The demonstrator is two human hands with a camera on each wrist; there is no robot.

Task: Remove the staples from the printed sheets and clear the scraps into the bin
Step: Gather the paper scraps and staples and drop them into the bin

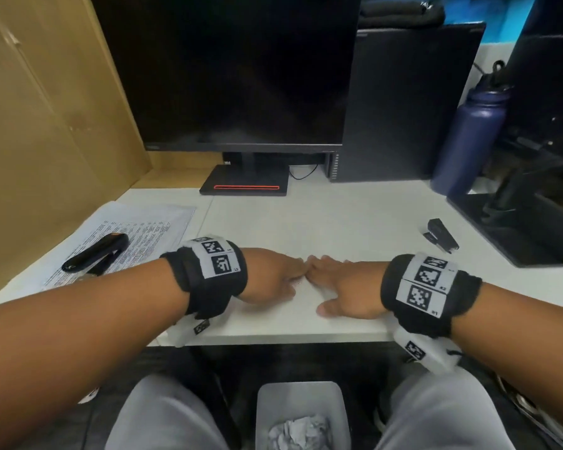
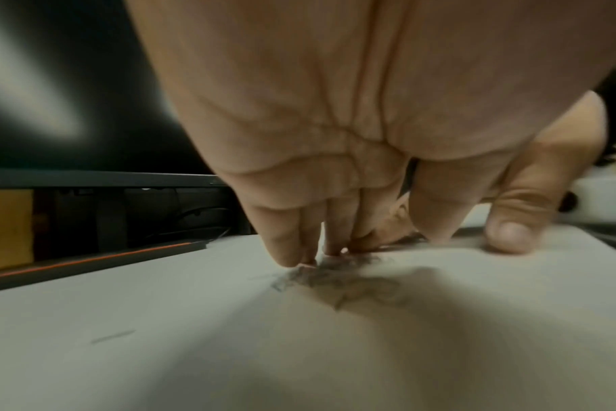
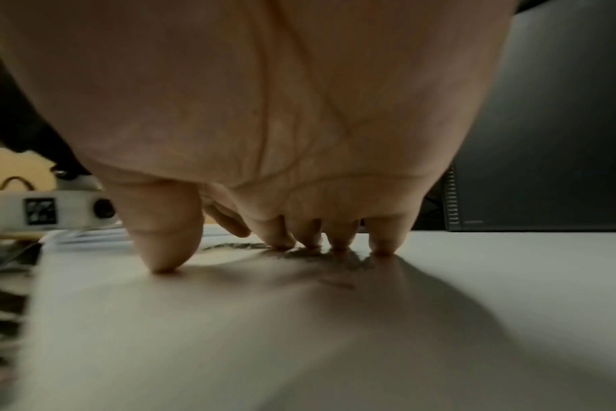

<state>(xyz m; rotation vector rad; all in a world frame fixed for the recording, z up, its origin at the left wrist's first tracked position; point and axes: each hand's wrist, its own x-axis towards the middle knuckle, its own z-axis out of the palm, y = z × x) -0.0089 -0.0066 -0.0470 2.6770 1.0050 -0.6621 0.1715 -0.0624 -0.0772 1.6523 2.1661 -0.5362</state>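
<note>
A small heap of pulled staples lies on the white desk under my hands. My left hand and right hand rest side by side near the front edge, fingertips meeting. In the left wrist view my fingers point down and touch the desk at the heap's edge. The right wrist view shows my fingertips lined up behind the staples. Neither hand holds anything. The printed sheets lie at the left, with a long black stapler-like tool on them. A grey bin with crumpled paper stands under the desk between my knees.
A small black stapler lies at the right. A monitor on its stand, a PC tower and a blue bottle stand at the back. A tan partition walls off the left. One loose staple lies apart.
</note>
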